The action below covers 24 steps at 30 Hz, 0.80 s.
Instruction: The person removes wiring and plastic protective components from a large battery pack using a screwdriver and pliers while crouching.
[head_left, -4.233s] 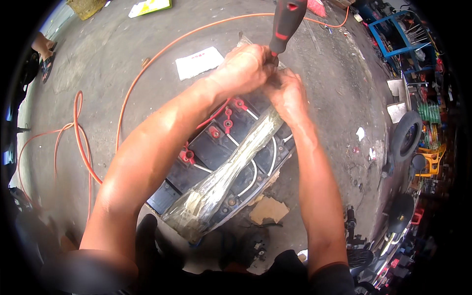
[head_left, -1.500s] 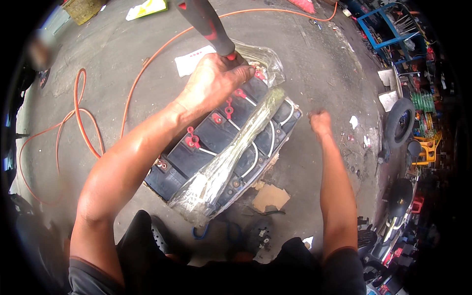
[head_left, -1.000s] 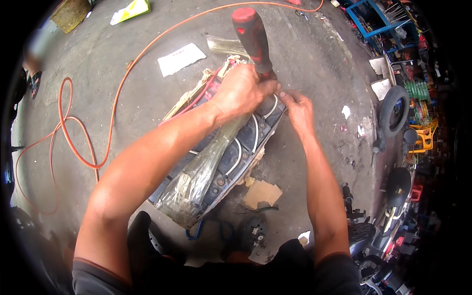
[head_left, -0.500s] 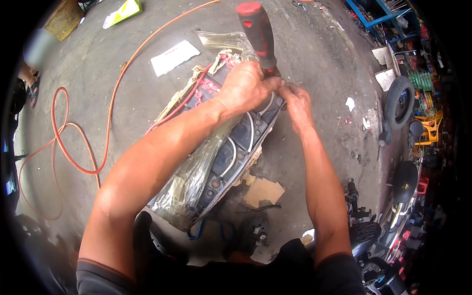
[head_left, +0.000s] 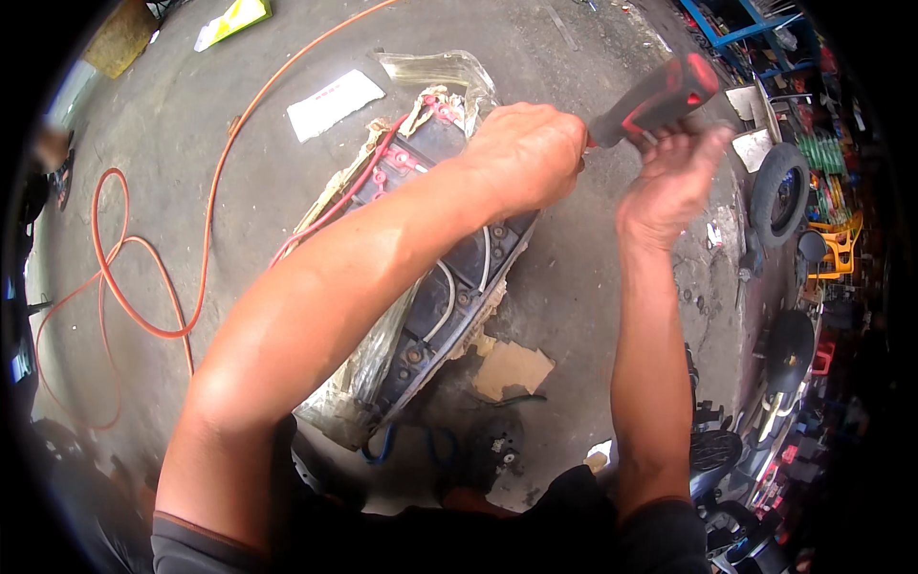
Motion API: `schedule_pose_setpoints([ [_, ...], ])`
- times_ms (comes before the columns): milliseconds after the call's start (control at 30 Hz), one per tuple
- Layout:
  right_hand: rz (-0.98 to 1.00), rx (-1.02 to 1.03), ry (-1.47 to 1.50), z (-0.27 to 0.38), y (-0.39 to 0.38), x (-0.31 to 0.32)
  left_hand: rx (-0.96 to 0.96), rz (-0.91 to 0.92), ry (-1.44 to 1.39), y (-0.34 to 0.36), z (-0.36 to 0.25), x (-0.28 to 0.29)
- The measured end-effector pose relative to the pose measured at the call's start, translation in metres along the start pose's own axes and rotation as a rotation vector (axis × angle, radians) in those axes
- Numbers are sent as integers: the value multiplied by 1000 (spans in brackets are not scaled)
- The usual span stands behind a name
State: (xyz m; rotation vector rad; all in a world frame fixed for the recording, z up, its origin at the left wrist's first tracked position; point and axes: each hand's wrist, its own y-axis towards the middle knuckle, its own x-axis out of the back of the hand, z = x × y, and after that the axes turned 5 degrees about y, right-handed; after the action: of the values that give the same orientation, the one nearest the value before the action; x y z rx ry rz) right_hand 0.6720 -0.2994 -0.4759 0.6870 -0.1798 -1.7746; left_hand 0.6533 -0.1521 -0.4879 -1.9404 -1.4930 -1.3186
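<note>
My left hand (head_left: 535, 153) is closed in a fist at the lower end of a screwdriver (head_left: 660, 100) with a thick red-and-black handle; its shaft is hidden by the fist. The handle tilts up to the right. Beside it, my right hand (head_left: 669, 191) is open, fingers spread and somewhat blurred, close under the handle. Below the left hand and forearm lies a long dark battery pack (head_left: 413, 356) with bolted terminals, pale linking wires (head_left: 448, 297) and a red cable (head_left: 368, 187). Clear plastic wrap (head_left: 359, 383) covers part of it. My left arm hides its middle.
An orange hose (head_left: 222, 201) loops over the floor at left. A white packet (head_left: 335, 103) lies beyond the pack, torn cardboard (head_left: 513, 370) to its right. Along the right side are a tyre (head_left: 779, 196), a yellow stool (head_left: 837, 251) and a blue metal frame (head_left: 741, 29).
The screwdriver has swung from upright to tilted right. My left hand has shifted right with it. My right hand has come away from the left, moved right and opened.
</note>
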Motion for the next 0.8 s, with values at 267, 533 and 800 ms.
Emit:
schedule_pose_setpoints([
  [267, 109, -75, -320, 31, -2, -77, 92, -87, 18, -1, -1, -9],
  [533, 938, -564, 57, 22, 36, -62, 105, 17, -109, -13, 11, -2],
  [800, 178, -328, 257, -7, -4, -20, 74, 13, -311, -12, 24, -9],
])
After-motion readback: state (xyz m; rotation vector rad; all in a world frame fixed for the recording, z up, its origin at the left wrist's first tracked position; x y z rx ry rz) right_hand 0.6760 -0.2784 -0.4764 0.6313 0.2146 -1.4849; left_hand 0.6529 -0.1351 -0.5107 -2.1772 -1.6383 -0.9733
